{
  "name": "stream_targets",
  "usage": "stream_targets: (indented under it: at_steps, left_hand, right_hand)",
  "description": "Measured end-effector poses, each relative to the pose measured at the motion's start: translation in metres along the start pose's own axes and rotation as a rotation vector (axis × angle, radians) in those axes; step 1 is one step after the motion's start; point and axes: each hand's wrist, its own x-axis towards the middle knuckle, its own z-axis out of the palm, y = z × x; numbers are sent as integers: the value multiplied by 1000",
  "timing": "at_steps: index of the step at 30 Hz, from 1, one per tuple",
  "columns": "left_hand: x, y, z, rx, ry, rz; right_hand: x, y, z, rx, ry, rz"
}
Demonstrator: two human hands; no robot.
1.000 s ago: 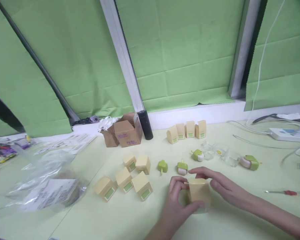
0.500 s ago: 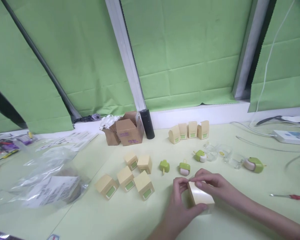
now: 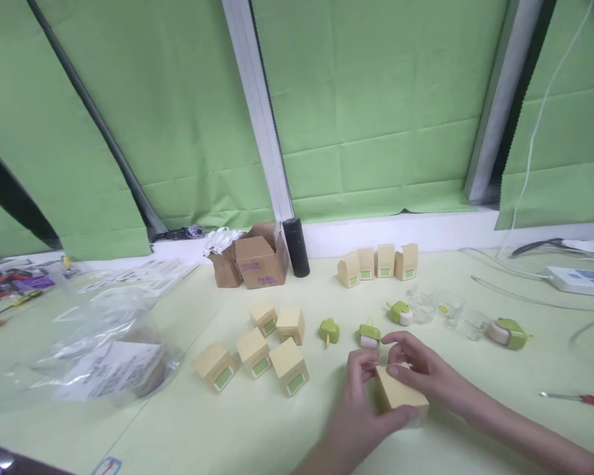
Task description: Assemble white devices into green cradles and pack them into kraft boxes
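A small cream cardboard box (image 3: 402,388) lies on its side on the table between my hands. My left hand (image 3: 361,412) grips it, thumb along the near side and fingers at the far end. My right hand (image 3: 420,363) is closed on its far end, thumb on the top face and forefinger lifted off. Just beyond the fingers sits a green-and-white roller-like piece (image 3: 369,336). Left of it lies another green piece (image 3: 329,331), and a similar green-and-white piece (image 3: 400,313) is farther back. Fingers partly hide the box's far end.
Several matching boxes (image 3: 253,353) lie to the left; several more (image 3: 385,262) stand at the back. Clear plastic pieces (image 3: 423,307) and a green piece (image 3: 509,334) are at right, near a red-handled screwdriver (image 3: 593,400). Behind stand a brown carton (image 3: 261,264) and black cylinder (image 3: 296,247). A plastic bag (image 3: 113,356) is left.
The view has shifted slightly. My right forefinger has lifted away from the box's far end and straightened toward the green-and-white piece. My left hand keeps its hold on the box.
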Motion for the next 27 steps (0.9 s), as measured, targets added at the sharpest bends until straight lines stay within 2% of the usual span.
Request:
stream_targets:
  at_steps: [2,5,7,10,13,15,18,21,24,26,27]
  left_hand:
    - [2,5,-3,117,-67,81]
    - [8,8,-9,374,-153,123]
    - [12,2,-14,583,-108,196]
    - [19,-14,-25,900,25,447]
    - [22,-21,-36,1040,52,608]
    - [21,-14,-43,1064,4,585]
    - [13,7,-53,1038,17,366]
    - [6,22,-54,885,91,211]
    - [4,27,-38,705,132,234]
    - [7,28,-18,588,162,254]
    - [8,28,-7,524,149,233]
  right_hand:
    - [3,2,-3,-43,-5,-34]
    - [34,-3,-18,-407,87,-181]
    - [72,-14,-33,-700,227,-287]
    - [134,-37,-53,-853,306,-331]
    - [174,-55,-59,-978,310,-335]
    - [183,-62,-57,-1040,267,-353]
    - [172,-70,-54,-1098,178,-377]
    - [135,-76,-57,-1104,126,-371]
    - [71,-77,-60,-1067,72,-362]
    - [21,-77,-57,-1013,-4,-336]
    - [-2,-77,-54,-902,-29,-292]
